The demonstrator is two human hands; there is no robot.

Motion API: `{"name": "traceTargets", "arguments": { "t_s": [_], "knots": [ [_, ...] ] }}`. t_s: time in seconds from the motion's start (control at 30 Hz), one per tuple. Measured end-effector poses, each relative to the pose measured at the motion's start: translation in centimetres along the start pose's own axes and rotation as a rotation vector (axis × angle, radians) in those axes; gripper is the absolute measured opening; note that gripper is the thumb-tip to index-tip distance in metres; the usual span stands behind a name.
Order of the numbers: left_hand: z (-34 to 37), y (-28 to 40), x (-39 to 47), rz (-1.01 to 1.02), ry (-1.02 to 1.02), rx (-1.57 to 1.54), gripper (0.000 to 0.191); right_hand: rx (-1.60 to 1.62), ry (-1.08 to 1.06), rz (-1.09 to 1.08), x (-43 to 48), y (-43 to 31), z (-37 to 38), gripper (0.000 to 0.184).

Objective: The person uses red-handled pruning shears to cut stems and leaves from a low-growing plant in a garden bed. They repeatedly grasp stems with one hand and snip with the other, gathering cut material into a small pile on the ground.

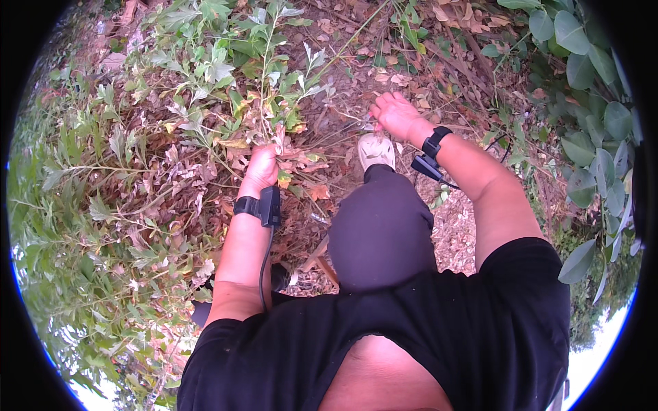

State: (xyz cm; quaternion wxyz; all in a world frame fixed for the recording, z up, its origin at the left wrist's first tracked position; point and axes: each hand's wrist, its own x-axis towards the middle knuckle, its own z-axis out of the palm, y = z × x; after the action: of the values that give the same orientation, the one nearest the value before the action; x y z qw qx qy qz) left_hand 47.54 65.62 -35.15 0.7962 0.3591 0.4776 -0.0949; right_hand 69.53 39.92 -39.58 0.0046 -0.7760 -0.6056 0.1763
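My left hand (263, 163) is closed around leafy plant stems (267, 115), with dry brown leaves hanging about the fist. Beyond it rise green, lobed leaves, some yellowing. My right hand (393, 113) is just beyond the toe of my light shoe (377, 151), its fingers curled low over the littered soil. Something small and pinkish-red shows under those fingers, beside a small metallic-looking piece; whether the hand grips it is unclear. Thin dry stems (344, 115) lie between the two hands. Each wrist wears a black strap with a small cabled device.
Dense weeds (118, 169) with withered leaves fill the left side. A shrub with broad rounded leaves (583, 128) stands at the right. Dry leaf litter (455, 231) covers the ground by my knee. Part of a wooden frame (325, 262) shows beside my leg.
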Motion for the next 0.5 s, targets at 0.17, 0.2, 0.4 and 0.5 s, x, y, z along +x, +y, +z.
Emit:
{"name": "traceTargets", "arguments": {
  "t_s": [0.17, 0.2, 0.4, 0.5],
  "knots": [
    [0.2, -0.8, 0.0, 0.102, -0.009, -0.039, 0.042, -0.106, 0.081, -0.013, 1.4, -3.0, 1.6, 0.017],
    [0.3, -0.8, 0.0, 0.131, -0.029, -0.059, 0.043, -0.096, 0.076, -0.036, 2.1, -3.7, 1.9, 0.016],
    [1.2, -0.1, -1.4, 0.12, -0.056, -0.043, 0.021, 0.076, -0.117, 0.048, 1.9, -3.5, 1.3, 0.017],
    [1.0, 0.4, -1.7, 0.053, -0.068, -0.03, 0.02, 0.129, -0.041, 0.068, -0.4, -1.0, -0.1, 0.019]
  ]
}}
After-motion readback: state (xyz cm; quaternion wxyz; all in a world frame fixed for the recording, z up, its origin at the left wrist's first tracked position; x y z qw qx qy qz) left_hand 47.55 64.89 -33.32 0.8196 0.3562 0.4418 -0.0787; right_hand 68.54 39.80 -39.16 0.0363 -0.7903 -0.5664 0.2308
